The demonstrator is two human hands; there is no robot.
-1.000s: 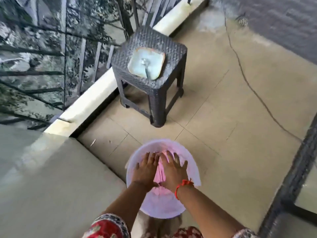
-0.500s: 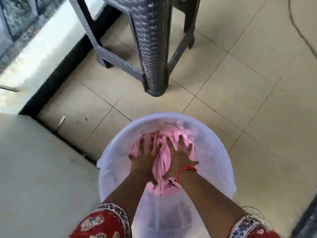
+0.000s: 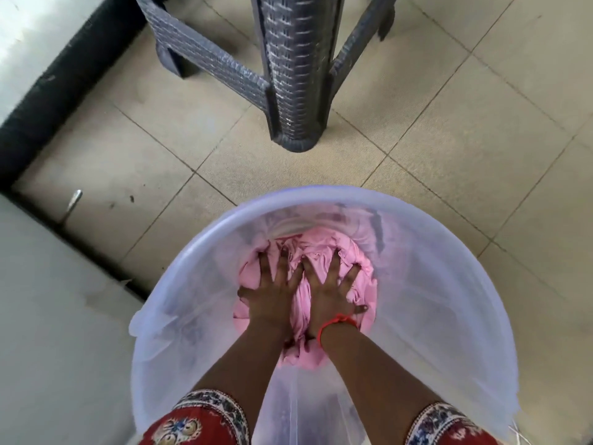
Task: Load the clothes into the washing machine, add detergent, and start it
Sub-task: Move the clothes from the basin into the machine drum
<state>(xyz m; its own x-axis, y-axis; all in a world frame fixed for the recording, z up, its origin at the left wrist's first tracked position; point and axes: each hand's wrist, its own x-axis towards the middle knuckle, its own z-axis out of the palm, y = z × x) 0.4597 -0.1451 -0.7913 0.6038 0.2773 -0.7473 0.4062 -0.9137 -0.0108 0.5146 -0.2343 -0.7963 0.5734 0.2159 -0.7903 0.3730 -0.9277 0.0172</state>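
A translucent white bucket [image 3: 449, 284] stands on the tiled floor just in front of me. Crumpled pink clothes [image 3: 324, 248] lie at its bottom, with some white fabric behind them. My left hand [image 3: 272, 290] and my right hand [image 3: 330, 293] are both deep in the bucket, side by side, fingers spread flat on the pink cloth. A red thread circles my right wrist. No washing machine or detergent shows in the head view.
A dark woven plastic stool [image 3: 288, 75] stands on the floor right behind the bucket. A pale raised surface [image 3: 48, 316] fills the lower left. A black skirting and white ledge [image 3: 38, 101] run along the upper left.
My head has dropped much closer to the bucket, so it now fills the view. Both hands have sunk deeper onto the pink clothes with the fingers spread wider.
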